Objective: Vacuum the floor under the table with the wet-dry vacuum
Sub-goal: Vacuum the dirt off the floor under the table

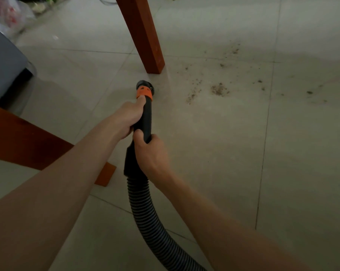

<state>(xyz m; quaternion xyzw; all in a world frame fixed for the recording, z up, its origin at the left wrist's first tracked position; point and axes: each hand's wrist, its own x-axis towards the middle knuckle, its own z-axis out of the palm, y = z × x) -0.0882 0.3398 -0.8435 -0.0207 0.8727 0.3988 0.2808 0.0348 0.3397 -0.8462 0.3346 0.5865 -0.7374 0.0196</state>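
Note:
I hold the black vacuum wand (pixel 144 119) with both hands. My left hand (pixel 127 119) grips it just behind the orange collar (pixel 144 93). My right hand (pixel 150 155) grips the rear of the wand, where the ribbed black hose (pixel 145 218) joins and curves down toward the bottom edge. The round nozzle mouth (pixel 145 85) points down at the tiled floor (pixel 223 153), close to the foot of a reddish wooden table leg (pixel 143 34). Brown crumbs and dirt (pixel 219 89) lie scattered on the tiles to the right of the nozzle. The vacuum body is out of view.
A second wooden leg (pixel 22 141) slants across the lower left, its foot (pixel 106 174) beside my left forearm. A grey block on a black base (pixel 5 67) stands at the left edge. A plastic bag (pixel 9 14) lies at the top left.

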